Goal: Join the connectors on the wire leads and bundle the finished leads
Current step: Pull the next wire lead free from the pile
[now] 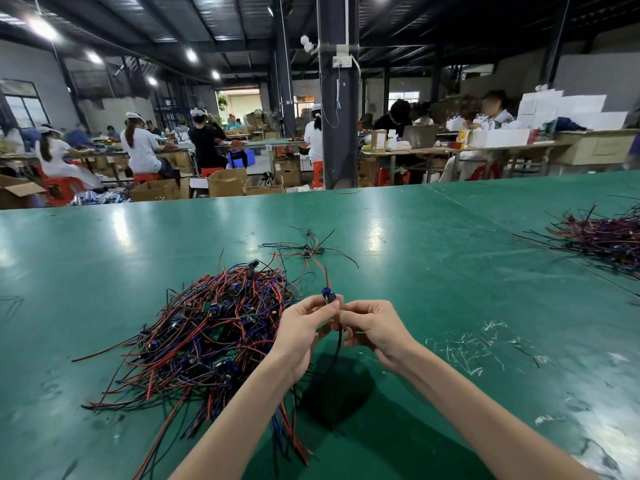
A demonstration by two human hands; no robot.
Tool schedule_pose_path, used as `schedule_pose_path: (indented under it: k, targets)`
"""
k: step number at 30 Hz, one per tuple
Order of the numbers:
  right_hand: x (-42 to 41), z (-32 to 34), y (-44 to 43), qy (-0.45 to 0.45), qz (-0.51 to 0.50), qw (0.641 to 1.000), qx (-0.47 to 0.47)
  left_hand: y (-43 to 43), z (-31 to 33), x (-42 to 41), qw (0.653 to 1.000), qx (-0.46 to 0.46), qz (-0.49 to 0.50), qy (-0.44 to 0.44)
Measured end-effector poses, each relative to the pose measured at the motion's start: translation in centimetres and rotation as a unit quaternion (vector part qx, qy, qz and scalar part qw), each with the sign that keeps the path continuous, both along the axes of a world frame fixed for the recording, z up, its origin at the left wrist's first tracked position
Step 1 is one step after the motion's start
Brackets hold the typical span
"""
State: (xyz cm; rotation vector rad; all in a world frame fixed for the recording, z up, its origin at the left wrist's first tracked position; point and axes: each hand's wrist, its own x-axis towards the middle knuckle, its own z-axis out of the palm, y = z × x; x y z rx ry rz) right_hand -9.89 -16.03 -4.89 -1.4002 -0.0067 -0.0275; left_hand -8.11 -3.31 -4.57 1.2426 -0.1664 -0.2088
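My left hand (300,332) and my right hand (372,329) meet above the green table (433,271), fingertips together. Between them sits a small blue connector (327,295); the left fingers pinch it, and red and blue leads run up and away from it. A black lead (337,348) hangs down from the pinching fingers of my right hand. A big tangled pile of red, blue and black wire leads (214,330) with small green boards lies just left of my hands.
A few loose leads (306,252) lie beyond my hands. A second heap of dark leads (602,237) lies at the right edge. Clear plastic scraps (474,344) are scattered to the right. Other people sit at benches far behind the table.
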Motion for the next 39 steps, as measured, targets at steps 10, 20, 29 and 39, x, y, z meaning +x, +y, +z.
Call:
schedule_pose_path:
  k: [10, 20, 29, 39]
  targets:
    - [0.3, -0.3, 0.0, -0.035, -0.007, 0.999, -0.038, 0.1, -0.5, 0.4, 0.999, 0.034, 0.012, -0.002]
    - [0.5, -0.4, 0.0, -0.004, -0.006, 0.998, -0.056, 0.2, -0.5, 0.5, 0.999, 0.039, 0.028, -0.021]
    - [-0.1, -0.1, 0.3, 0.013, 0.029, 0.994, -0.103, 1.1, 0.0, 1.4, 0.991, 0.077, 0.081, -0.07]
    - [-0.7, -0.3, 1.6, 0.012, 0.084, 0.985, -0.148, 3.5, 0.9, 3.3, 0.982, 0.048, 0.171, -0.07]
